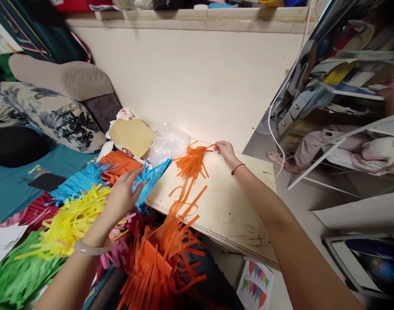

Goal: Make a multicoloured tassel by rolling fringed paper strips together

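Pinches the stem of a gathered orange tassel (193, 161) with the right hand (226, 151), near the tabletop's (242, 215) far edge. Curls the left hand (123, 196) beside blue fringe (151, 177); cannot tell whether gripping. Has orange fringe (158, 254) ungathered beyond the near edge, with room to move toward the right edge.

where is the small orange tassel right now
Near the middle of the head view, at the far side of the wooden board, the small orange tassel has one end in the right hand, the clear plastic bag to its left.
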`<state>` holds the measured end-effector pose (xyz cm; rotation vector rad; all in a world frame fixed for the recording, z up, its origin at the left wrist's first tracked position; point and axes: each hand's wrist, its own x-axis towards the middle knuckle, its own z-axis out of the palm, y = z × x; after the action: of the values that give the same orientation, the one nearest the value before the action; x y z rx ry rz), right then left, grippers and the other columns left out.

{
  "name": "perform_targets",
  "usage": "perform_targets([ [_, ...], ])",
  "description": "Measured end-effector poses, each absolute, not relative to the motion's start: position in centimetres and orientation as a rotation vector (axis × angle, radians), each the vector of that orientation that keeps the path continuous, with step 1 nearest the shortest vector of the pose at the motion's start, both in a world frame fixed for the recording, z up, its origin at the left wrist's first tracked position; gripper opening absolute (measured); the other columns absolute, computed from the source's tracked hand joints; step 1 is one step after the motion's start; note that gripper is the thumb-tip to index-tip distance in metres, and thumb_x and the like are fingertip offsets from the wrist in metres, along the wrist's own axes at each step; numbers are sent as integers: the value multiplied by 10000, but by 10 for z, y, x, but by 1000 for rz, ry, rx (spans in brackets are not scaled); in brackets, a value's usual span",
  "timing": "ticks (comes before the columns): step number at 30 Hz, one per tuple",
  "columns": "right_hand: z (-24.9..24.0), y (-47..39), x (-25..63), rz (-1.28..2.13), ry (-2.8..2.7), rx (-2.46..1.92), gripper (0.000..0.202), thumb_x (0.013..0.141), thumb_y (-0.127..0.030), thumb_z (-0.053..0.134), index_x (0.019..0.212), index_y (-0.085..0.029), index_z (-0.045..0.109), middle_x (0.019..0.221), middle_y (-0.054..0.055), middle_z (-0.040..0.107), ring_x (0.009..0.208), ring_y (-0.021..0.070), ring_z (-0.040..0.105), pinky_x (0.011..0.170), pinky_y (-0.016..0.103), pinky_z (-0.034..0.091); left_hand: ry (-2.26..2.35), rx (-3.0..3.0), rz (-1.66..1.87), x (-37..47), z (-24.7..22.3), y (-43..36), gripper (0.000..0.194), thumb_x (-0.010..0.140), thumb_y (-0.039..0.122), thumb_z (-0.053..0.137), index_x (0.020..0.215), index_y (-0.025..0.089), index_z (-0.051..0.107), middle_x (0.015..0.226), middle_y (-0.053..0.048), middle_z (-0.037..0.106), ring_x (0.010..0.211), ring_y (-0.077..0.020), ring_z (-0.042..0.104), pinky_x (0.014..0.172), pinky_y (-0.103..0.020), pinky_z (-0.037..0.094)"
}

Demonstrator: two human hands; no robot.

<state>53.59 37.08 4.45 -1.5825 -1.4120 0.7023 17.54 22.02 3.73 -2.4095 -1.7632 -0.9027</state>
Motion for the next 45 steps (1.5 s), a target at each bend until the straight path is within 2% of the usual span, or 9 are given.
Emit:
perform_targets([
  [5, 29, 379, 543, 461, -1568, -1707, 263, 764, -148, 574, 970, -17, 674, 1011, 209, 645, 1033, 279, 552, 941, 382, 393, -2031, -2300, -460, 95, 11, 224, 306, 839, 331, 431, 925, 174, 679, 971, -137, 714, 877, -311, 663, 803, -416, 509],
  [8, 27, 366, 509, 353, -1732, -1602, 389, 807, -151, 557, 1182, -79, 623, 1213, 185, 573, 1179, 275, 464, 1055, 408, 319, -1879, -2578, -182, 95, -11, 228, 267, 802, 228, 457, 931, 186, 687, 1013, -131, 707, 916, -291, 657, 831, -397, 497],
  [11, 29, 343, 462, 265, -2004, -1285, 345, 859, -179, 544, 1192, -163, 628, 1197, 121, 593, 1159, 248, 487, 1040, 419, 365, -1682, -2767, -80, 112, -30, 232, 333, 776, 128, 446, 1009, 188, 676, 1063, -134, 685, 1019, -276, 621, 893, -398, 464],
  [16, 32, 302, 420, 191, -2240, -852, 272, 904, -200, 518, 1139, -174, 652, 1107, 98, 624, 1066, 219, 539, 962, 400, 443, -1568, -2890, -45, 108, -37, 234, 235, 808, 151, 456, 865, 201, 678, 901, -95, 684, 934, -240, 622, 876, -365, 456],
  [21, 24, 285, 403, 322, -2265, -813, 229, 900, -183, 535, 1073, -173, 684, 1087, 89, 641, 1041, 187, 561, 941, 348, 461, -1673, -2728, -126, 119, -38, 225, 262, 875, 300, 464, 1034, 180, 635, 1032, -126, 661, 959, -268, 616, 846, -373, 461],
  [27, 21, 275, 383, 373, -2349, -769, 193, 900, -167, 540, 1007, -164, 700, 1050, 85, 668, 1013, 178, 583, 919, 330, 467, -1823, -2567, -234, 149, -44, 214, 274, 832, 142, 387, 677, 168, 611, 803, -146, 633, 823, -284, 612, 749, -383, 457],
  [37, 10, 279, 345, 461, -2435, -725, 155, 893, -207, 586, 1004, -173, 688, 1050, 83, 672, 1007, 177, 594, 921, 312, 447, -2107, -2291, -793, 116, -49, 207, 355, 876, 383, 407, 778, 165, 669, 770, -84, 704, 668, -200, 639, 673, -308, 494],
  [41, -1, 279, 301, 179, -2681, -620, 236, 864, -233, 632, 1086, -154, 644, 1196, 99, 629, 1110, 226, 541, 937, 368, 424, -2088, -2197, -910, 125, -48, 201, 344, 890, 399, 403, 816, 163, 643, 848, -98, 687, 740, -214, 631, 747, -338, 487],
  [45, -9, 280, 265, -166, -2826, -523, 197, 933, -159, 481, 874, -143, 668, 1008, 76, 688, 1013, 218, 564, 924, 406, 416, -2085, -2085, -953, 135, -57, 190, 273, 887, 390, 408, 890, 167, 566, 889, -106, 613, 834, -244, 600, 779, -371, 478],
])
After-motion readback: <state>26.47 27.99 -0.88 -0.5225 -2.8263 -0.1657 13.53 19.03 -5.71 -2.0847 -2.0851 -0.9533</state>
